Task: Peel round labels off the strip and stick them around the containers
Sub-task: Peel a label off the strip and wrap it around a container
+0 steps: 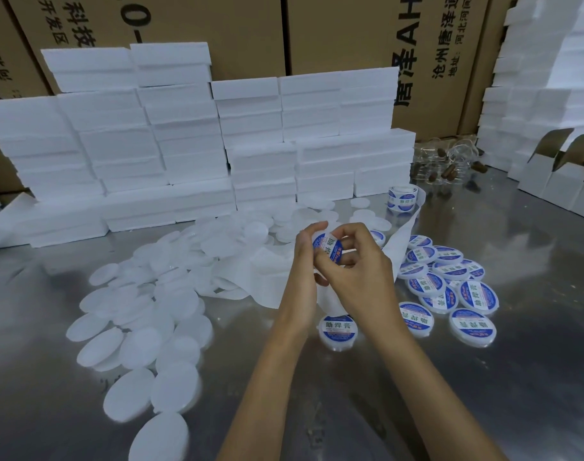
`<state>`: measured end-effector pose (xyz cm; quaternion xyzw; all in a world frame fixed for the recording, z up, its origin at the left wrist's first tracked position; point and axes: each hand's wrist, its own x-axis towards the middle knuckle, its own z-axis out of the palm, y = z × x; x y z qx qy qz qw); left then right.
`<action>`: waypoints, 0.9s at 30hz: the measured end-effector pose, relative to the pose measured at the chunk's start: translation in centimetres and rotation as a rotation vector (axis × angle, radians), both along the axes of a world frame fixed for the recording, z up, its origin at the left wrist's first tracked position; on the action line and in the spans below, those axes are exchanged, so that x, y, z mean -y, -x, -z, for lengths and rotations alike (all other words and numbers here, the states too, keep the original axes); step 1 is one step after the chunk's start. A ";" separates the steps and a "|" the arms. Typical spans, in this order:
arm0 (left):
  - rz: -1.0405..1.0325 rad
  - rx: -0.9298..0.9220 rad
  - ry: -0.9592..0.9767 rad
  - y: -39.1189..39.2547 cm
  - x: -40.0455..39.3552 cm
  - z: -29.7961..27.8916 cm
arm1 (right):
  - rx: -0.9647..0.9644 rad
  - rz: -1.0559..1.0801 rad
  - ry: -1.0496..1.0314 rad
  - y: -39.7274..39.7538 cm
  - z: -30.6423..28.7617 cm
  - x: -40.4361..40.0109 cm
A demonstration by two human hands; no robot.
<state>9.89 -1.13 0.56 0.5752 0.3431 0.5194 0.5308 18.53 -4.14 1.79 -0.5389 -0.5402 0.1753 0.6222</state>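
Pressing a round label (327,249) onto a container is the step in hand, judging by both hands raised together above the metal table (483,377). The right hand (357,264) is curling its fingers around the labelled container and the thumb is bearing on the label face. The left hand (303,261) is steadying the other edge with curled fingers. Centre the label and smooth outward from the middle to avoid creases. Right of the hands, finished containers (450,287) are lying in a cluster. Left of the hands, blank containers (144,314) are waiting in a heap. Beyond the hands, the label roll (402,197) is trailing its spent backing strip (403,234).
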 end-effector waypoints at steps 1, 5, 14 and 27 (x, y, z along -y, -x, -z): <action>-0.004 -0.014 -0.019 -0.1 0.1 0.0 | 0.013 0.011 0.001 0.0 0.0 0.1; -0.003 -0.009 -0.066 -0.2 0.2 0.2 | 0.064 0.054 0.014 0.0 0.1 0.2; 0.013 0.022 -0.072 -0.3 0.1 0.2 | 0.067 0.162 0.031 0.4 0.2 0.0; -0.021 0.268 0.130 0.2 0.6 -0.3 | 0.157 0.299 0.116 0.5 1.2 0.1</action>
